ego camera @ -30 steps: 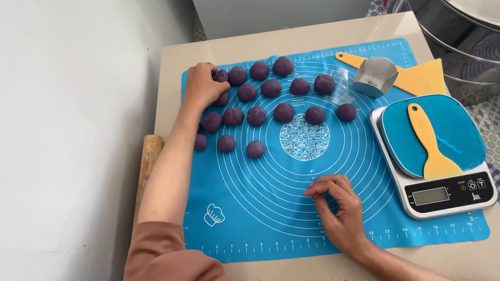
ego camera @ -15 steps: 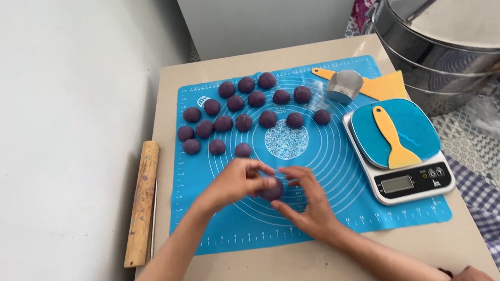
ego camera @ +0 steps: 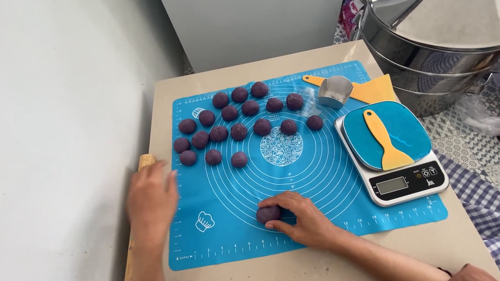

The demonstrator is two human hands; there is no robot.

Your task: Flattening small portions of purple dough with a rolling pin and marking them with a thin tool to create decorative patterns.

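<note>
Purple dough ball [ego camera: 267, 214] lies on the near middle of the blue silicone mat [ego camera: 327, 176], just inside the printed rings. Right hand [ego camera: 302, 217] covers it from the right, the grip curled lightly around the ball with fingertips touching it and the mat. Left hand [ego camera: 151, 200] is well apart, at the mat's left edge, fingers relaxed and flat, resting over the wooden rolling pin [ego camera: 143, 163] that runs along the counter [ego camera: 312, 275] beside the mat; whether it is grasping the pin cannot be told. Far from the hands, a cluster of like purple balls [ego camera: 239, 120] sits in loose rows across the far left part of the mat. To their right stand a small metal cup [ego camera: 335, 91] and a yellow scraper [ego camera: 373, 90] at the mat's far right corner. Nearer on the right, a kitchen scale [ego camera: 403, 180] carries a blue plate [ego camera: 407, 125] with a yellow spatula [ego camera: 384, 143] laid on it. Beyond the counter's right edge stands a large steel steamer [ego camera: 454, 35] with a conical lid. A white wall runs along the left.
</note>
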